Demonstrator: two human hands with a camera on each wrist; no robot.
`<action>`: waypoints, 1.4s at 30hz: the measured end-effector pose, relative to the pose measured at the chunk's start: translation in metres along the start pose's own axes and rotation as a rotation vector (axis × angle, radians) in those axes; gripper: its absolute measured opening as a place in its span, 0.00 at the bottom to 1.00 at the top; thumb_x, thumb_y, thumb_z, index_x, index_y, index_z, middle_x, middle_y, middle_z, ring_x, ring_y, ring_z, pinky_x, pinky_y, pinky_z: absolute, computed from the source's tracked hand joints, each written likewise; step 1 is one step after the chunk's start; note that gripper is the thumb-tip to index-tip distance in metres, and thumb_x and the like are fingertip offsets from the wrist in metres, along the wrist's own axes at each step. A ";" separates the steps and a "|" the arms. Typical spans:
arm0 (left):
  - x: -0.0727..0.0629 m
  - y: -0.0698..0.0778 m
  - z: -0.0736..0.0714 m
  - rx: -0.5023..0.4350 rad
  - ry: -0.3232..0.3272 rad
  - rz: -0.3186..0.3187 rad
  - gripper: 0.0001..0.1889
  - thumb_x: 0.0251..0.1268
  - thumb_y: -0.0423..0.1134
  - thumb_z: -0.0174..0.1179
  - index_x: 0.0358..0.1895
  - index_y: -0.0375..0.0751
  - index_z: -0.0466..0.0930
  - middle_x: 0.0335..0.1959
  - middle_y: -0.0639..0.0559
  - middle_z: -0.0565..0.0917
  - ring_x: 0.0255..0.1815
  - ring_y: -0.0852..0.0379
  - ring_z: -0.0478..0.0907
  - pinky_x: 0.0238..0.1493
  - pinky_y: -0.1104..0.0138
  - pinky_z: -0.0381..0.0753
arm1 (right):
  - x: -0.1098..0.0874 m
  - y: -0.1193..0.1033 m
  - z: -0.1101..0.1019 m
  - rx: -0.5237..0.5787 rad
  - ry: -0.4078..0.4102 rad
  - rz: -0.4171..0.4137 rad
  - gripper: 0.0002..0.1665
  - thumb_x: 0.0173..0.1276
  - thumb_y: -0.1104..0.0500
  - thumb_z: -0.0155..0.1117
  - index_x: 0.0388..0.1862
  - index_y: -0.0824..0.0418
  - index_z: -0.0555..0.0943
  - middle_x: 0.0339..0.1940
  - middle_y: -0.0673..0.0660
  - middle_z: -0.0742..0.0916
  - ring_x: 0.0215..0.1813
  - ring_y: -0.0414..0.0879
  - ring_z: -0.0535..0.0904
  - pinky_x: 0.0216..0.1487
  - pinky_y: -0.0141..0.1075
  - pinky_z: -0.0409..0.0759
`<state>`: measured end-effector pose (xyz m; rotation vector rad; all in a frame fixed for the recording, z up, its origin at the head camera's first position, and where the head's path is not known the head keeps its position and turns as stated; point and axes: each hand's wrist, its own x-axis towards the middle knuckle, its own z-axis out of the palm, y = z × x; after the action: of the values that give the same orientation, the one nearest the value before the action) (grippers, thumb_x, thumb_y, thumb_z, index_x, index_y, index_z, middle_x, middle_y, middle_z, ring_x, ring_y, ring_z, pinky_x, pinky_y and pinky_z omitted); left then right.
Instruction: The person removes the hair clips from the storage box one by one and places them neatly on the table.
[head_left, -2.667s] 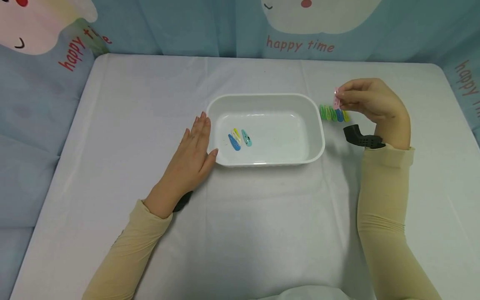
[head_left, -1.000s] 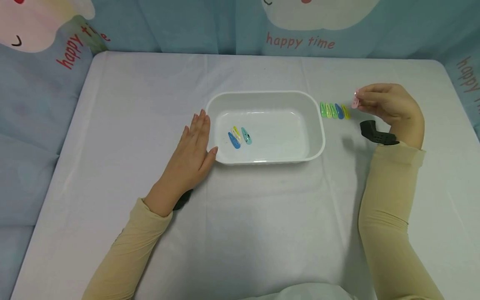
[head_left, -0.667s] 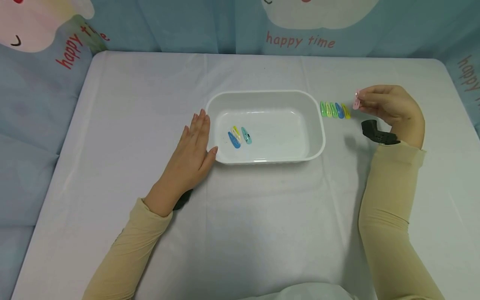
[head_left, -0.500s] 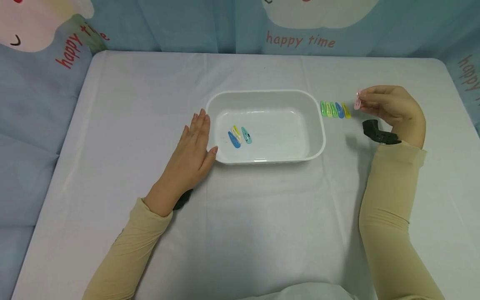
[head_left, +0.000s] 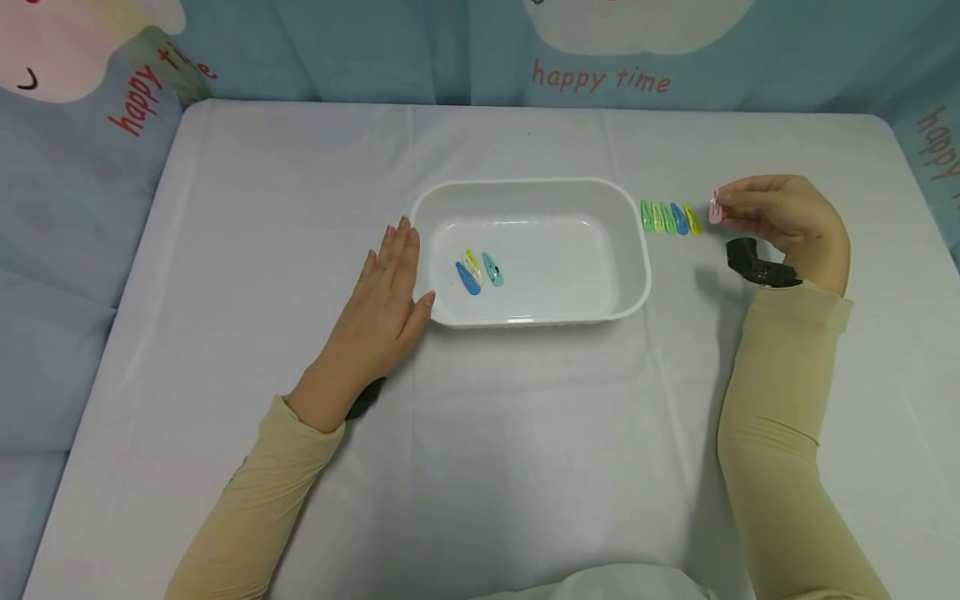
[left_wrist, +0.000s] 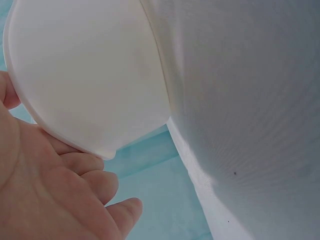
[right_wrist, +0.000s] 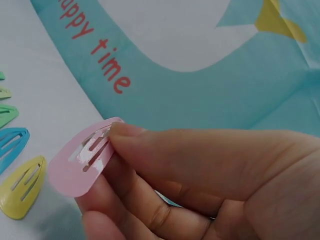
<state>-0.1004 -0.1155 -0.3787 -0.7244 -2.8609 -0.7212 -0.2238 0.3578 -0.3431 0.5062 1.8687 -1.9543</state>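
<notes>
White tablecloth (head_left: 517, 433) below: my right hand (head_left: 791, 218) pinches a pink clip (right_wrist: 75, 172); my left hand (head_left: 371, 317), fingers straight, touches the tray (head_left: 562, 271) at left.

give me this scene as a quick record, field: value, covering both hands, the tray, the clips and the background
left hand: fingers straight, resting against left end of white tray
right hand: pinching pink hair clip, right of the row
in tray: blue clip, yellow clip, teal clip
beside tray, right: row of five clips, three greenish, one blue, one yellow
surface: white cloth
background: blue curtain printed "happy time"
</notes>
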 end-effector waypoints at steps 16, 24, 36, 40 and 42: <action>0.000 0.000 0.000 0.001 0.010 0.004 0.35 0.73 0.43 0.43 0.73 0.28 0.40 0.75 0.39 0.40 0.76 0.45 0.37 0.70 0.48 0.42 | 0.011 0.004 0.000 -0.266 0.061 0.061 0.04 0.59 0.63 0.69 0.26 0.56 0.88 0.28 0.48 0.86 0.30 0.40 0.82 0.32 0.29 0.80; 0.000 0.000 0.000 0.001 0.009 0.009 0.35 0.73 0.42 0.43 0.73 0.27 0.40 0.75 0.38 0.40 0.75 0.44 0.38 0.70 0.48 0.42 | 0.016 0.005 -0.001 -0.343 0.122 0.082 0.07 0.59 0.60 0.70 0.22 0.52 0.88 0.25 0.46 0.86 0.27 0.38 0.82 0.31 0.28 0.80; 0.000 0.000 0.000 -0.003 0.008 0.009 0.35 0.73 0.42 0.43 0.73 0.27 0.40 0.75 0.38 0.40 0.75 0.43 0.38 0.70 0.47 0.43 | 0.015 0.005 -0.003 -0.457 0.111 0.081 0.12 0.63 0.58 0.66 0.20 0.50 0.86 0.23 0.45 0.85 0.26 0.37 0.81 0.30 0.28 0.79; 0.000 0.000 0.000 -0.002 0.004 0.006 0.35 0.73 0.42 0.43 0.73 0.28 0.39 0.75 0.38 0.40 0.75 0.44 0.38 0.70 0.48 0.42 | 0.013 0.004 -0.006 -0.461 0.091 0.077 0.11 0.63 0.58 0.66 0.21 0.50 0.87 0.24 0.44 0.85 0.27 0.36 0.81 0.30 0.27 0.79; 0.000 0.000 0.000 0.000 0.005 0.006 0.35 0.73 0.42 0.43 0.73 0.27 0.40 0.75 0.38 0.40 0.75 0.43 0.38 0.70 0.48 0.42 | 0.012 0.004 -0.006 -0.456 0.087 0.076 0.10 0.62 0.57 0.67 0.21 0.50 0.87 0.24 0.44 0.86 0.27 0.37 0.81 0.31 0.27 0.79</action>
<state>-0.1006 -0.1156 -0.3782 -0.7303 -2.8531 -0.7214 -0.2319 0.3638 -0.3529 0.5147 2.2240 -1.4108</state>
